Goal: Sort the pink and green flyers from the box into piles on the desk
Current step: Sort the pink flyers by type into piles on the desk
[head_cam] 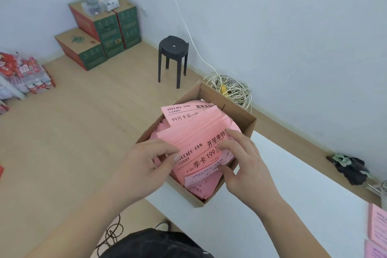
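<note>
An open cardboard box (240, 115) sits at the left end of the white desk (293, 190), partly over its edge. It is full of pink flyers (196, 130) with black print, fanned in a thick bundle. My left hand (144, 165) pinches the bundle's left edge with curled fingers. My right hand (243, 159) grips the bundle's right side, fingers bent over the top sheets. No green flyers show in the box. A pile of pink flyers (377, 228) lies at the desk's right edge, cut off by the frame.
A black stool (172, 56) stands on the wood floor beyond the box. A coil of white cable (232, 89) lies by the wall. Green and red cartons (104, 31) are stacked in the corner. A dark cloth (349, 167) lies behind the desk.
</note>
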Action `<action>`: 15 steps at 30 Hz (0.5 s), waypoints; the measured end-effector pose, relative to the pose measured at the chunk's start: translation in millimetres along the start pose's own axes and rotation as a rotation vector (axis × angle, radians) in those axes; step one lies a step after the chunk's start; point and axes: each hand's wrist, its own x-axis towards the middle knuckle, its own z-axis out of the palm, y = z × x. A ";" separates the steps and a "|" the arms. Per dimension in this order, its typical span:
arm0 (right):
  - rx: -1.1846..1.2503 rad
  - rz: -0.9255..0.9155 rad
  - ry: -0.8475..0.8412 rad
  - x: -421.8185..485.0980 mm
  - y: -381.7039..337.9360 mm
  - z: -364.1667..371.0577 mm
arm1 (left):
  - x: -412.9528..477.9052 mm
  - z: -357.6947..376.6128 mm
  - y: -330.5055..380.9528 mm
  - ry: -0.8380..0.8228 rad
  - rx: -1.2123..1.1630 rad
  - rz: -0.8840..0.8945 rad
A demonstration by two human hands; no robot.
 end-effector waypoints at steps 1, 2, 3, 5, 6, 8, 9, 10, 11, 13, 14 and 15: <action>-0.003 -0.001 -0.005 -0.5 0.0 1.5 | -0.2 -1.0 1.2 0.006 -0.020 -0.047; -0.009 0.004 -0.005 -0.6 -0.3 2.6 | -1.0 -0.6 2.2 -0.005 -0.044 -0.084; -0.014 0.017 0.001 -0.1 -0.6 3.2 | -2.0 0.6 4.0 -0.020 -0.074 -0.104; -0.030 0.038 0.010 3.2 -2.5 2.9 | -2.8 5.2 1.5 -0.028 -0.052 -0.103; -0.045 0.036 0.006 5.9 -3.4 2.6 | -1.9 7.9 -1.6 -0.041 -0.035 -0.130; -0.081 0.009 -0.029 12.7 -3.7 3.0 | -1.5 14.1 -3.6 -0.082 -0.034 -0.212; -0.099 -0.013 -0.057 17.0 -3.0 4.0 | -2.5 17.1 -2.8 -0.072 -0.032 -0.229; -0.115 -0.031 -0.090 21.7 -2.7 4.7 | -3.8 19.2 -2.1 -0.029 -0.016 -0.214; -0.123 -0.035 -0.125 26.8 -3.2 4.5 | -4.8 19.8 -0.9 0.017 0.004 -0.195; -0.124 -0.002 -0.185 35.9 -5.4 3.2 | -4.6 17.4 -1.5 0.026 0.011 -0.209; -0.131 0.012 -0.205 38.7 -6.9 2.9 | -4.9 16.0 -3.8 0.006 0.003 -0.229; -0.143 0.022 -0.222 40.0 -8.5 3.2 | -6.1 14.7 -6.1 -0.006 0.001 -0.236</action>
